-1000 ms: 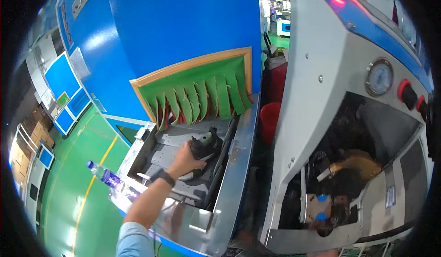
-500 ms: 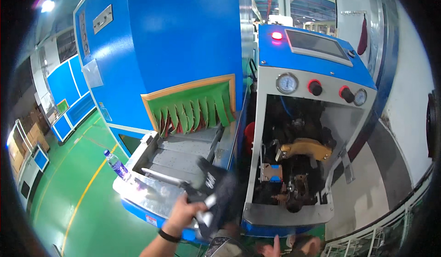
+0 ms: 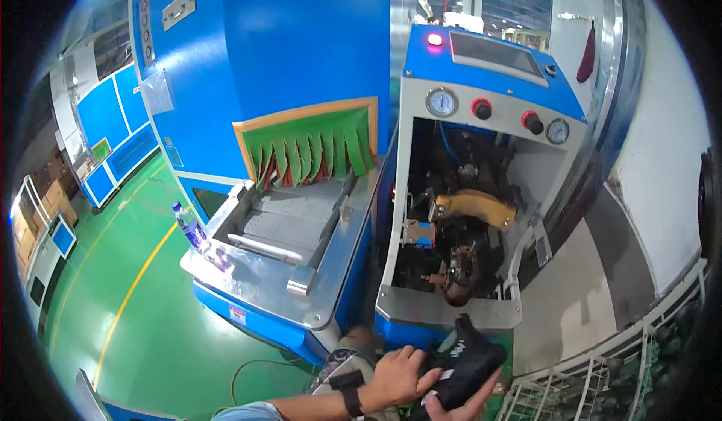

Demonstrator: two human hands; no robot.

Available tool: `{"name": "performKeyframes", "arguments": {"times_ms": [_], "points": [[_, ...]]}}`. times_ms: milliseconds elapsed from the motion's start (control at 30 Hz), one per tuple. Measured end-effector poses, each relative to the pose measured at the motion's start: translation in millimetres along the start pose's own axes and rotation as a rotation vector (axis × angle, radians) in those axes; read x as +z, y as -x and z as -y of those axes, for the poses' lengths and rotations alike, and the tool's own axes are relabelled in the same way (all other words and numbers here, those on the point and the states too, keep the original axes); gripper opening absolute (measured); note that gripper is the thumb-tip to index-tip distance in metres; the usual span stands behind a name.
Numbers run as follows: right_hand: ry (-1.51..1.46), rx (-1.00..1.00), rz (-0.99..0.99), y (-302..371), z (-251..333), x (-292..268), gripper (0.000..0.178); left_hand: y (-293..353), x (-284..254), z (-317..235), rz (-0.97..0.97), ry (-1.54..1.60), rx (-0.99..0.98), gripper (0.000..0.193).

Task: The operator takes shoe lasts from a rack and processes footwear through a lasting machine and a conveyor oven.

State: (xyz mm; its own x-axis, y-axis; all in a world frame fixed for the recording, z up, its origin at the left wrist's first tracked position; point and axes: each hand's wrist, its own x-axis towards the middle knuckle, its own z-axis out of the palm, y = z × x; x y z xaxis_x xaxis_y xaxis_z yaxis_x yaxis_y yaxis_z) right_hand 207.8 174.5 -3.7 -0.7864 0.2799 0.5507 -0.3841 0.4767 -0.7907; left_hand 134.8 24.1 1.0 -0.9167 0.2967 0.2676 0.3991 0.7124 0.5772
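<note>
A black shoe upper [image 3: 470, 364] with small white marks on its side is between my hands, low in front of the right-hand machine. My left hand [image 3: 402, 379] reaches across from the lower left, its fingers curled against the near side of the upper. From below, my right hand [image 3: 477, 402] grips the upper's right end, its palm partly cut off by the lower edge. Just beyond the upper is the machine's open bay [image 3: 459, 259], with a curved yellow-brown pad [image 3: 477, 209] above dark metal parts.
To the left, a blue machine [image 3: 308, 37] has a slitted green curtain [image 3: 308, 150] over a grey conveyor [image 3: 289, 218]. A plastic bottle [image 3: 192, 229] stands on its metal ledge. Gauges and red-ringed knobs [image 3: 481, 109] line the right machine. White wire racks [image 3: 594, 379] stand at lower right.
The shoe upper has moved right, from beside the conveyor ledge to in front of the right machine. Both hands are now on it; before, only my left hand held it. The view has shifted.
</note>
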Motion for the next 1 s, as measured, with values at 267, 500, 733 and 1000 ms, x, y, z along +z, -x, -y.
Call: {"name": "performKeyframes", "arguments": {"times_ms": [267, 500, 733, 1000], "points": [[-0.885, 0.702, -0.085, 10.2, -41.0, -3.8, 0.076, -13.0, -14.7, -1.0, -0.161, 0.344, 0.389, 0.015], [-1.033, 0.549, 0.062, -139.1, 15.7, -17.3, 0.085, -38.3, -45.2, 24.7, -0.067, 1.143, -0.105, 0.032], [-0.038, 0.273, 0.377, -270.9, 67.0, 4.0, 0.086, -30.6, -21.3, 44.6, 0.32, 0.762, -0.206, 0.032], [0.765, 0.244, 0.899, -347.9, 66.0, 67.8, 0.084, -26.0, -6.3, 46.8, 0.524, 0.818, -0.024, 0.031]]}}
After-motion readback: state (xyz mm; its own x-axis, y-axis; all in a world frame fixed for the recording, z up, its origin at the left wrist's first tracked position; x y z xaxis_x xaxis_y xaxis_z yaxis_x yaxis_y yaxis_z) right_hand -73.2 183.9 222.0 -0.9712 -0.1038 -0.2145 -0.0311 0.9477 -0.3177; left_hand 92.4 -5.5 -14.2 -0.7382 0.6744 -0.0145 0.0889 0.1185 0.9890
